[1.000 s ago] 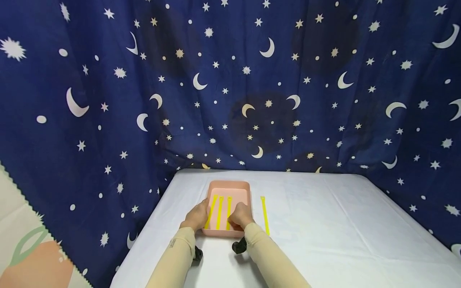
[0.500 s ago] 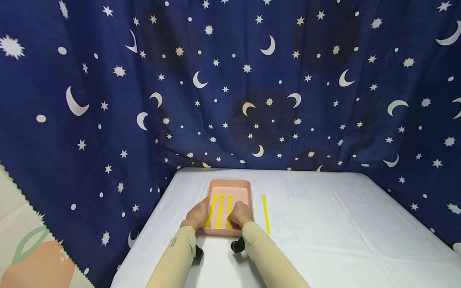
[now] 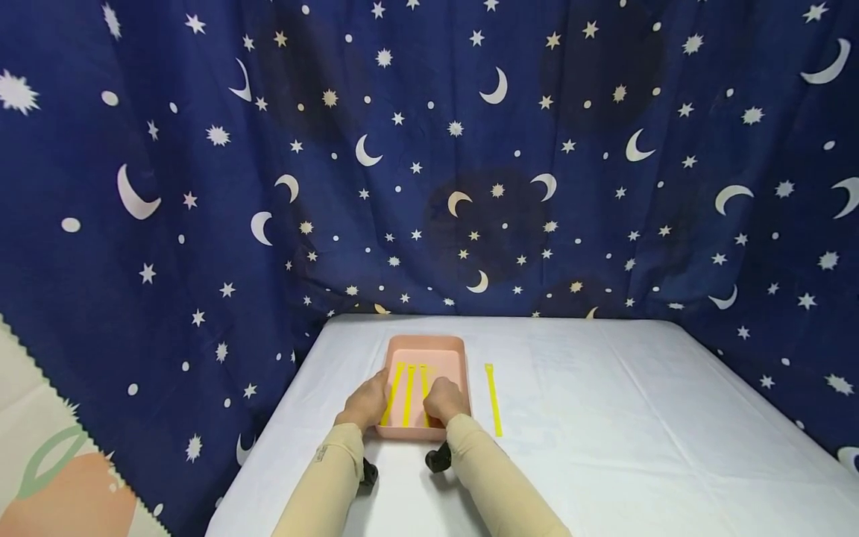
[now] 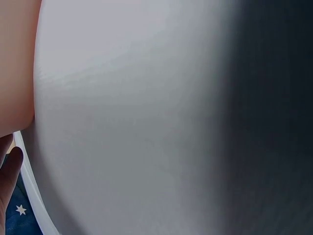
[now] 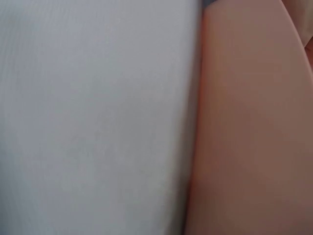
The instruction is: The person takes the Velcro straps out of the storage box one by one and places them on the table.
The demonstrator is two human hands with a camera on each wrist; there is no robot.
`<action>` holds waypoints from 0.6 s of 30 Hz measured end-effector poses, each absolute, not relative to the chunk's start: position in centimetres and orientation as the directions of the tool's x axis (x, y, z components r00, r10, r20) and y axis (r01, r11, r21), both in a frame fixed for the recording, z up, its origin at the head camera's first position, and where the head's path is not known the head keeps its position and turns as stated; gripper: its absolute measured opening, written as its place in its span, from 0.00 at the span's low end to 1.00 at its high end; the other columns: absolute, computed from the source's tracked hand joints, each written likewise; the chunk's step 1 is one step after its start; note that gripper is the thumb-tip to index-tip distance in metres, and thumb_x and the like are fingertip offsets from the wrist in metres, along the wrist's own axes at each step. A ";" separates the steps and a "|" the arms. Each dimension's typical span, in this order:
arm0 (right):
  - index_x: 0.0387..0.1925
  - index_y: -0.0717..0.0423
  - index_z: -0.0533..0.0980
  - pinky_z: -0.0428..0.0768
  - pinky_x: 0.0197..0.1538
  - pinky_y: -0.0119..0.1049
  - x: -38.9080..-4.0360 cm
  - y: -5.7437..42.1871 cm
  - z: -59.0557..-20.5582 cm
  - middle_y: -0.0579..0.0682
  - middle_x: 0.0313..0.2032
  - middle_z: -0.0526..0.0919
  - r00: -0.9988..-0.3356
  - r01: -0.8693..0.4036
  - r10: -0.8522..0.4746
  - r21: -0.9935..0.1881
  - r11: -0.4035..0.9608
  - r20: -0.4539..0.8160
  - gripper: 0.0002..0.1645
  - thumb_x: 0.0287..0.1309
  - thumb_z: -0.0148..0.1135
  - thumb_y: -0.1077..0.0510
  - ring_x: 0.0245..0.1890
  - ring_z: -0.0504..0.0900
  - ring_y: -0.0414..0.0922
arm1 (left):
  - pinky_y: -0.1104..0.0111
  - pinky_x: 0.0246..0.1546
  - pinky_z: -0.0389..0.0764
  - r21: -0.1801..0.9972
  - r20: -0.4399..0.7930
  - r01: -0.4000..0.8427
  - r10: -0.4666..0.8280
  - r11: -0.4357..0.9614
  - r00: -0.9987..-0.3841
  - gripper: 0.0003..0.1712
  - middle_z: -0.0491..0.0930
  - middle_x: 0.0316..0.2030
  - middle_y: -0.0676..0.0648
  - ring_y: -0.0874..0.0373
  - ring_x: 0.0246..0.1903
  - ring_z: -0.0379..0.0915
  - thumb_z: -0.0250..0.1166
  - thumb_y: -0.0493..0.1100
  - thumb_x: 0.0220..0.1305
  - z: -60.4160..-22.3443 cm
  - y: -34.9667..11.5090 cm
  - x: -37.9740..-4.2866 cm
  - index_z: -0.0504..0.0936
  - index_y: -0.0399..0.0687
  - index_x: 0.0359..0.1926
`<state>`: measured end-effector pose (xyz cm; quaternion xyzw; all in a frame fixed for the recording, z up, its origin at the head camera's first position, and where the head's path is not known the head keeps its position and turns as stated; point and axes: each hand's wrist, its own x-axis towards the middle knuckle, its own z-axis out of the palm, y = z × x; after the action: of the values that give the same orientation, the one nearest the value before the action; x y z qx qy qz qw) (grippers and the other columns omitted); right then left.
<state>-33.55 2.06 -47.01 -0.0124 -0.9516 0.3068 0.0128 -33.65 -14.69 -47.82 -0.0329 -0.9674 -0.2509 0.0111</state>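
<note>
A shallow pink tray [image 3: 426, 343] stands on the white table, with three flat yellow straps inside, slotted at their heads like cable ties. My left hand [image 3: 367, 401] holds the tray's left side; in the left wrist view its fingers [image 4: 12, 169] are by the outer wall. My right hand [image 3: 446, 400] reaches over the front right part of the tray, fingers curled at the lower end of the rightmost cable tie [image 3: 424, 384], hiding its tip. Left of it lie the middle cable tie [image 3: 408, 395] and the leftmost cable tie [image 3: 394, 391].
Another yellow cable tie [image 3: 493, 399] lies on the white tablecloth [image 3: 604, 418] to the right of the tray. A dark blue curtain [image 3: 429, 186] with moons and stars hangs behind and beside the table. The black wrist cameras [image 3: 438, 457] sit low under the forearms.
The rightmost cable tie in the tray has swung its head to the left, closer to the middle one, with my right hand at its lower end. The left hand stays on the tray.
</note>
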 end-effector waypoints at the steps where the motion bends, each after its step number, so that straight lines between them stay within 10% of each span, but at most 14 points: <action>1: 0.17 0.58 0.72 0.69 0.25 0.33 -33.6 2.0 -47.0 0.51 0.17 0.71 -0.999 0.021 0.035 -0.585 0.811 0.012 0.11 0.50 0.59 0.68 0.21 0.72 0.49 | 0.52 0.74 0.66 0.488 0.042 0.072 0.059 0.870 -0.997 0.28 0.66 0.73 0.41 0.45 0.72 0.63 0.45 0.40 0.79 -47.8 -14.7 -33.7 0.61 0.41 0.75; 18: 0.13 0.57 0.71 0.67 0.23 0.33 -33.6 2.0 -47.3 0.49 0.15 0.68 -0.998 0.023 0.057 -0.617 0.787 0.036 0.12 0.42 0.63 0.70 0.20 0.69 0.47 | 0.51 0.75 0.64 0.497 0.047 0.084 0.070 0.864 -0.996 0.27 0.65 0.73 0.40 0.43 0.72 0.62 0.44 0.40 0.79 -47.5 -14.7 -33.3 0.60 0.39 0.75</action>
<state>-33.64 1.95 -47.34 -0.0211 -0.9448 0.3258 0.0262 -33.26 -14.69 -47.49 -0.0398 -0.9652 -0.2581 0.0140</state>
